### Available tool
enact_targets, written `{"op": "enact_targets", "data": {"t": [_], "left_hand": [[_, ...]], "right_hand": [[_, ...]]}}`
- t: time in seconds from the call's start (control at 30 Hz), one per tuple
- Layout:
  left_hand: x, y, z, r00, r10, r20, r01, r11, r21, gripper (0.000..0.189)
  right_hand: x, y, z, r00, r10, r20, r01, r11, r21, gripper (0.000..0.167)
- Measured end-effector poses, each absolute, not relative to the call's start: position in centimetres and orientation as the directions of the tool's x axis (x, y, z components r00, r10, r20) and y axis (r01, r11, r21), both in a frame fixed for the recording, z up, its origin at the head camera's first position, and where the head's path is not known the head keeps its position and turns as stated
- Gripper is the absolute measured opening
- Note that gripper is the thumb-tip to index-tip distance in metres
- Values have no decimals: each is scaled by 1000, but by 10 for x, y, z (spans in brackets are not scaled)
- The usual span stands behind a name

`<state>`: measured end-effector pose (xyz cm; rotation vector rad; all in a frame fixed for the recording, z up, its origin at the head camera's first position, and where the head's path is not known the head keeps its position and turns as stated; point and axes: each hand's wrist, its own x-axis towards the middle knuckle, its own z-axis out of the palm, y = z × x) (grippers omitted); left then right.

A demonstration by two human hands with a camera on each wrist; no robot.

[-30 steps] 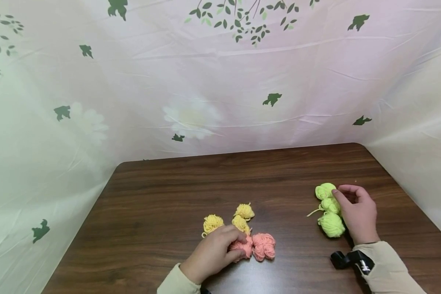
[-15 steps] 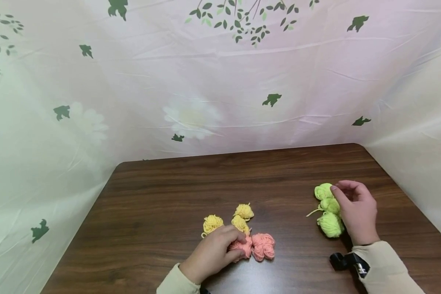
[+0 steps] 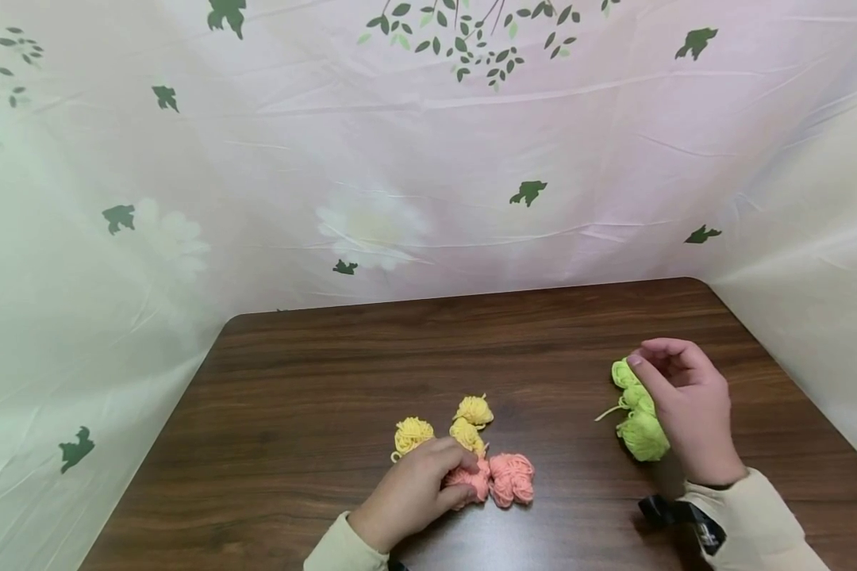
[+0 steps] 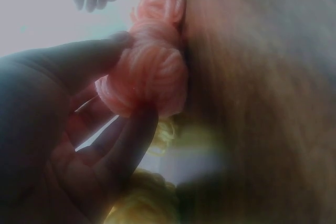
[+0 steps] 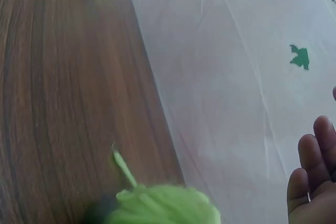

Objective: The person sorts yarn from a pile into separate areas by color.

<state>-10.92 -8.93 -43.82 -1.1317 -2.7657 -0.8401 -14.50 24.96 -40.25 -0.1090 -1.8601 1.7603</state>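
Note:
My left hand (image 3: pixel 410 492) pinches a pink yarn ball (image 3: pixel 469 480) between thumb and fingers on the dark wooden table; the left wrist view shows the thumb and a fingertip against this ball (image 4: pixel 147 77). A second pink clump of yarn (image 3: pixel 512 480) lies right beside it. On the right, my right hand (image 3: pixel 693 412) hovers with loosely bent fingers, overlapping a row of lime-green yarn balls (image 3: pixel 641 436) in the head view. In the right wrist view, its fingers (image 5: pixel 314 161) are apart from the green yarn (image 5: pixel 168 205), with nothing between them.
Just behind my left hand lie yellow yarn balls, one at the left (image 3: pixel 414 434) and two together (image 3: pixel 474 410). A loose green yarn end (image 3: pixel 607 413) points left. Pale printed cloth (image 3: pixel 436 159) hangs behind the table (image 3: pixel 314 373) and along its sides.
My right hand has lifted and shifted slightly up and to the left, away from the green yarn balls. The left hand and the pink yarn have stayed in place.

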Motion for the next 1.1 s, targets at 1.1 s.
{"op": "enact_targets", "data": {"t": [1.1], "left_hand": [[-111,-90,-439,-725,644,245,671,578,465,13]], "right_hand": [[-134,226,-402,-873,232,428,-355,298,-886,19]]}}
